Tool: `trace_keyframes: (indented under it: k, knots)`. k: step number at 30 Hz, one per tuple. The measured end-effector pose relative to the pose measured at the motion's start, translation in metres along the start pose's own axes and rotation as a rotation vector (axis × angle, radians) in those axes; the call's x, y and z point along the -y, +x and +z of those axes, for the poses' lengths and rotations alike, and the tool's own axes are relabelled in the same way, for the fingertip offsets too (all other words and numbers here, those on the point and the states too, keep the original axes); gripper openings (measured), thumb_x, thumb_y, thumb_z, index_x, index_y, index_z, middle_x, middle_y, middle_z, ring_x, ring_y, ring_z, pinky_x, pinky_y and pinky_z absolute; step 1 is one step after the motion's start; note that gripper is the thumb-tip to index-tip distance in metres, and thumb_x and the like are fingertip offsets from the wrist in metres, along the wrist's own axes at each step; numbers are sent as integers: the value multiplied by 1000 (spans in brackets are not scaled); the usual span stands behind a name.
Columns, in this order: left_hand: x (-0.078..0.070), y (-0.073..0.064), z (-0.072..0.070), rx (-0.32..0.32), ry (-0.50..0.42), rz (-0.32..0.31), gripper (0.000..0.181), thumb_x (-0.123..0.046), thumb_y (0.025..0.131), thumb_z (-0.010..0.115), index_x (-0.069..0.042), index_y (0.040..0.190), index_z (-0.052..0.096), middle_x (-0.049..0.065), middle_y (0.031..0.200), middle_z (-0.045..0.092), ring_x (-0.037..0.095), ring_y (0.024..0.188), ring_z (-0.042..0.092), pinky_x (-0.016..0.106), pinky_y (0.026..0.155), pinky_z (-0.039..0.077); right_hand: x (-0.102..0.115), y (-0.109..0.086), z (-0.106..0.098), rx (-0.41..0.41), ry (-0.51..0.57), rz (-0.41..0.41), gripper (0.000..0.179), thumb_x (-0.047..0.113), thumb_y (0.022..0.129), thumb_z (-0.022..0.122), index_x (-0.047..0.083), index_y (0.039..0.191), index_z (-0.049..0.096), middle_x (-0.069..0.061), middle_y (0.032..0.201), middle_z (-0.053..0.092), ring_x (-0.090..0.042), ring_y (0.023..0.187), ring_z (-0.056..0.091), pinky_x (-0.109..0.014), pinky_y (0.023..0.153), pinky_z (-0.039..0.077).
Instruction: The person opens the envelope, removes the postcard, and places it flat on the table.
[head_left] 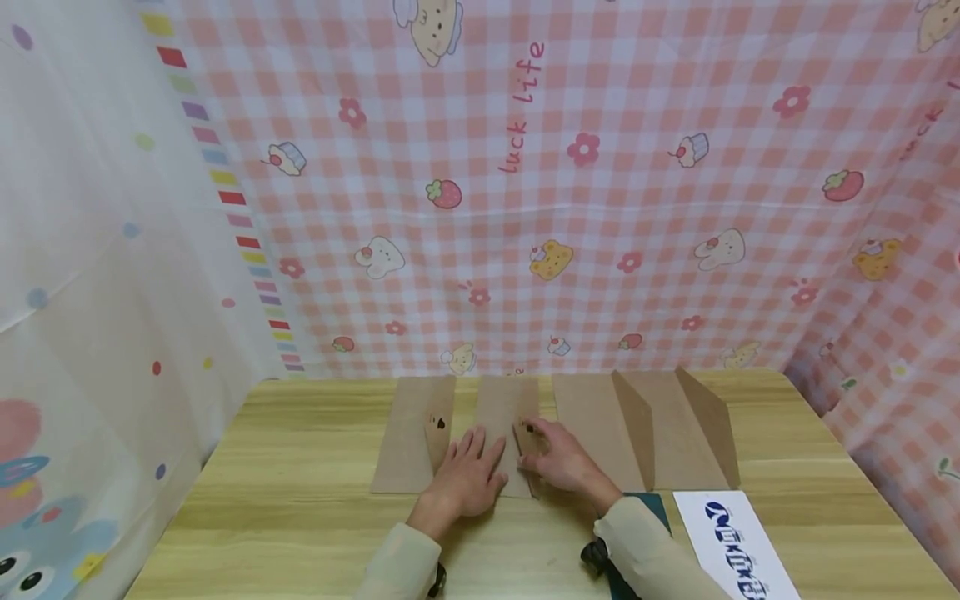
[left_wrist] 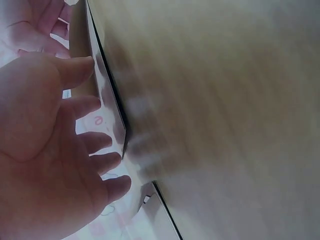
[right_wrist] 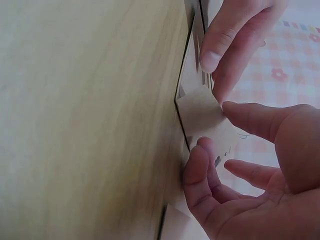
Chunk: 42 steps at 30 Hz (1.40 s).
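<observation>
Kraft-paper envelopes stand in a row across the back of the table. My left hand (head_left: 468,477) lies spread with its palm down on the second envelope (head_left: 501,400) from the left. At that envelope's right side, my right hand (head_left: 564,460) holds the flap (right_wrist: 200,107) with thumb and curled fingers, and the flap stands partly raised. Small dark print shows beside the fingertips in the right wrist view. Left of my hands is another envelope (head_left: 401,433), its narrow flap (head_left: 437,446) bearing a small black mark.
Two more envelopes (head_left: 588,433) lie to the right, their brown flaps (head_left: 708,421) standing up. A white sheet with blue lettering (head_left: 731,542) lies at the front right. Partly under my right forearm is a dark green flat item (head_left: 654,505). A checked curtain (head_left: 480,233) hangs behind the table.
</observation>
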<state>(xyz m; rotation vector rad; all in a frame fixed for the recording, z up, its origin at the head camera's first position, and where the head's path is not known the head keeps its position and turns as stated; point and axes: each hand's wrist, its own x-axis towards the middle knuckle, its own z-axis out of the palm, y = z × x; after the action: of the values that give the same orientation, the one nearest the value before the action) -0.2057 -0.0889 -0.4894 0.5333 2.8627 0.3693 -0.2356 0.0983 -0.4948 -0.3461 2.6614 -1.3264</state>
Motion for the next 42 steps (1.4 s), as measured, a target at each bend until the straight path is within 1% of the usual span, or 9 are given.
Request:
trace_keyframes:
  k: [10, 19, 24, 26, 29, 31, 33, 37, 42]
  knots:
    - [0, 1, 1, 19, -6, -16, 54, -35, 104, 47, -13, 153, 39, 20, 161, 24, 39, 149, 21, 56, 118, 21, -2, 1, 3, 7, -17, 9, 58, 7, 86, 74, 1, 139, 53, -24, 141, 52, -43, 134, 44, -60, 110, 33]
    - [-1, 1, -3, 31, 16, -49, 54, -37, 103, 48, -14, 152, 40, 20, 161, 27, 38, 149, 23, 56, 118, 23, -2, -1, 2, 20, 15, 41, 56, 11, 91, 70, 5, 143, 51, -18, 149, 47, -41, 140, 38, -60, 112, 29]
    - [-1, 1, -4, 39, 30, -63, 55, -38, 103, 48, -15, 153, 40, 19, 161, 27, 37, 149, 23, 55, 118, 24, -1, -2, 1, 40, 23, 48, 53, 12, 93, 67, 7, 144, 50, -18, 151, 46, -39, 141, 38, -60, 112, 31]
    - [-2, 1, -4, 45, 31, -66, 55, -38, 104, 47, -15, 153, 39, 19, 161, 26, 37, 149, 23, 55, 118, 24, -1, -3, 0, 43, 10, 40, 52, 12, 94, 66, 8, 144, 51, -17, 150, 47, -38, 136, 44, -58, 109, 36]
    - [-3, 2, -3, 50, 37, -67, 55, -38, 104, 47, -15, 153, 39, 19, 161, 26, 38, 149, 23, 55, 118, 24, -2, -5, -1, 37, 15, 32, 51, 10, 94, 66, 8, 143, 51, -16, 145, 52, -33, 106, 62, -49, 85, 53]
    - [-3, 2, -1, 50, 46, -65, 55, -38, 104, 47, -15, 153, 39, 19, 161, 27, 38, 149, 24, 55, 117, 25, -3, -6, -2, 33, 20, 30, 51, 8, 94, 66, 7, 143, 51, -16, 140, 55, -24, 84, 60, -39, 66, 51]
    - [-3, 2, 0, 50, 52, -64, 55, -38, 104, 47, -16, 153, 39, 19, 161, 27, 37, 148, 24, 55, 117, 25, -4, -7, -3, 27, 35, 32, 51, 6, 94, 66, 7, 142, 52, -16, 134, 59, -18, 73, 55, -31, 58, 45]
    - [-3, 4, 1, 51, 57, -65, 56, -38, 104, 47, -16, 154, 38, 18, 161, 27, 37, 148, 24, 55, 117, 26, -5, -8, -4, 23, 38, 35, 50, 4, 93, 65, 8, 141, 52, -15, 124, 62, -15, 78, 56, -28, 62, 47]
    - [-4, 4, 0, 52, 58, -66, 55, -37, 104, 48, -15, 154, 38, 19, 160, 28, 37, 148, 25, 55, 117, 26, -6, -7, -5, 4, 55, 19, 51, -1, 91, 66, 5, 140, 52, -16, 117, 64, -16, 77, 57, -29, 62, 49]
